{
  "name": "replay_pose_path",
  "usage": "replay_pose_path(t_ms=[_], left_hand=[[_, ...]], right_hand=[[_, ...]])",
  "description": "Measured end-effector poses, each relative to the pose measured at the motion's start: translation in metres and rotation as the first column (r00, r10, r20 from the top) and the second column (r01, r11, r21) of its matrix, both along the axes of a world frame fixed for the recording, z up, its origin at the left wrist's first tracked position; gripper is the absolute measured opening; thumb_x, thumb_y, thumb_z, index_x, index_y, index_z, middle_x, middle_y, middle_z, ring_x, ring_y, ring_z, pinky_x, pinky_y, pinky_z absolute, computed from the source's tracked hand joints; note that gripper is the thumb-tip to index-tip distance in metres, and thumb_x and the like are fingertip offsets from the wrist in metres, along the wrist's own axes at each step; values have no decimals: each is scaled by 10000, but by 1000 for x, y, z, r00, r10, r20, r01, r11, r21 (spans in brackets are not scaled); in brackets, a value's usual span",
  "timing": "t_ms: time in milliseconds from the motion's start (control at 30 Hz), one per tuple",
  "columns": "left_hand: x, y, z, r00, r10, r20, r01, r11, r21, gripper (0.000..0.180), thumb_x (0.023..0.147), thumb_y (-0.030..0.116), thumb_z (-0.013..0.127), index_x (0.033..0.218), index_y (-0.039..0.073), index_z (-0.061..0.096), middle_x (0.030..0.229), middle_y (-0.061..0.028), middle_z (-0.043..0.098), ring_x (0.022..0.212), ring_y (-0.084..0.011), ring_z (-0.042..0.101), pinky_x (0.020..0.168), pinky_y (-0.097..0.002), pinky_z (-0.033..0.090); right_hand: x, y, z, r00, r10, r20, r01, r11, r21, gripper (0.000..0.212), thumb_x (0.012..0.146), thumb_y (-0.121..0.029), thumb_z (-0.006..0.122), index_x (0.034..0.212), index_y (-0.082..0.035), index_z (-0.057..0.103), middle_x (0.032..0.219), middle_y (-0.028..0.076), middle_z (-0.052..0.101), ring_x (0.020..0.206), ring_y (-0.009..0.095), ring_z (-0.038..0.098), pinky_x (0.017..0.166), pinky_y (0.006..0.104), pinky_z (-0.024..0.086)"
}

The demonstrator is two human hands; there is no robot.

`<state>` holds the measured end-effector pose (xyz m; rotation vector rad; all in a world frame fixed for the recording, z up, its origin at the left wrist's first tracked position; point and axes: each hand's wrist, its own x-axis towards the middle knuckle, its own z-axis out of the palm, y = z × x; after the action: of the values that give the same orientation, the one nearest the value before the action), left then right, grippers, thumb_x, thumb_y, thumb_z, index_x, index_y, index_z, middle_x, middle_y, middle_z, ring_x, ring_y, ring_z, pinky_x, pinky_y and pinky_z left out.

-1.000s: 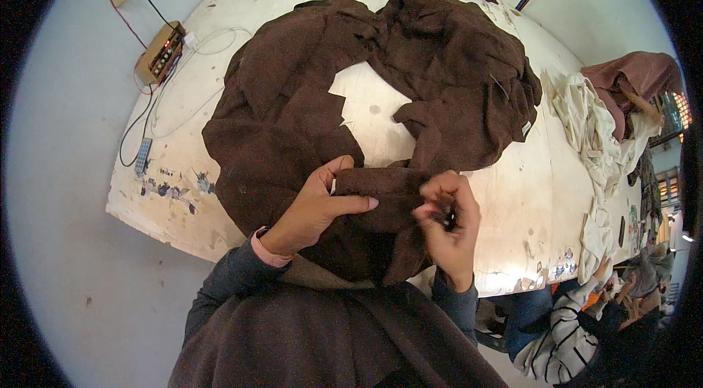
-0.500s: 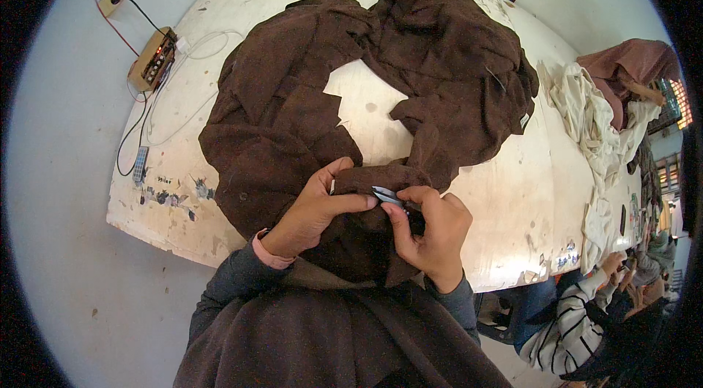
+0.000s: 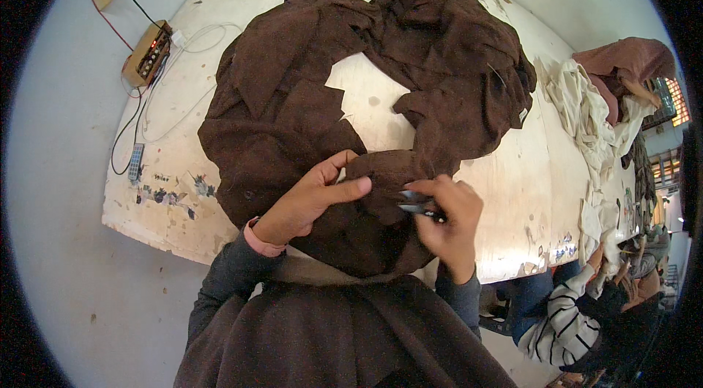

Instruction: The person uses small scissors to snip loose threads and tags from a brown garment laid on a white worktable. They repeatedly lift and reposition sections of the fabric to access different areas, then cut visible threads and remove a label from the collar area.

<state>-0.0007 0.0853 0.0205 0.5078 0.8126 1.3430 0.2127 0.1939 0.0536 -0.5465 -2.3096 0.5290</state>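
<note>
The left hand pinches the near edge of the dark brown cloth garment; the right hand is closed around small metal snips.

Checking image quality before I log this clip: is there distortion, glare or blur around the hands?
Head view: strong fisheye bending, the white table edges curve, black corners. Lighting even, no glare. Left hand and brown fabric sharp; right hand slightly soft around the small blue tool.

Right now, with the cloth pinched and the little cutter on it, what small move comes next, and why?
Probably one short snip: the right hand holds the small cutter against the brown cloth edge, which the left hand pinches flat just beside it.
</note>
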Motion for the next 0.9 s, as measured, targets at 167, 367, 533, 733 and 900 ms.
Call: replay_pose_path(t_ms=[167, 367, 533, 733, 900], left_hand=[[-6, 2, -5, 960, -174, -217, 191, 980, 63, 404, 974, 148, 743, 1302, 8, 553, 1221, -39, 673, 1132, -109, 614, 1015, -294, 493], [6, -3, 5, 990, -62, -125, 73, 994, 80, 669, 869, 85, 817, 1449, -9, 498, 1394, -84, 624, 1268, -175, 587, 1125, -344, 435], [11, -3, -1, 991, 45, -125, -35, 996, 83, 654, 850, 91, 852, 1386, -39, 502, 1320, -100, 644, 1203, -169, 609, 1080, -341, 473], [15, -2, -2, 981, 52, -188, -42, 998, 55, 659, 843, 73, 849, 1383, -54, 494, 1308, -112, 649, 1198, -182, 613, 1068, -341, 477], [19, -2, -13, 961, 97, -260, -105, 994, -20, 676, 794, 23, 857, 1375, -2, 513, 1290, -77, 659, 1200, -178, 608, 1095, -347, 449]], right_hand=[[8, 21, 5, 988, -127, -88, 115, 985, -130, 309, 647, 6, 608, 931, -31, 724, 730, 107, 576, 621, 232, 570, 583, 331, 424], [-2, 21, -3, 978, -207, -4, 205, 972, -118, 291, 691, 23, 679, 979, -8, 709, 793, 112, 600, 679, 240, 606, 627, 301, 464], [-4, 4, 14, 986, -127, -106, 109, 981, -163, 383, 695, -140, 899, 1043, -59, 760, 774, 73, 621, 660, 227, 579, 606, 294, 445], [0, -8, 11, 997, 70, 30, -73, 993, 92, 294, 735, -64, 834, 1022, -56, 769, 758, 44, 642, 629, 206, 561, 611, 297, 423], [-5, -12, -4, 946, -74, -315, -70, 904, -423, 145, 755, 85, 721, 866, -2, 690, 762, 62, 635, 684, 173, 573, 653, 275, 428]])
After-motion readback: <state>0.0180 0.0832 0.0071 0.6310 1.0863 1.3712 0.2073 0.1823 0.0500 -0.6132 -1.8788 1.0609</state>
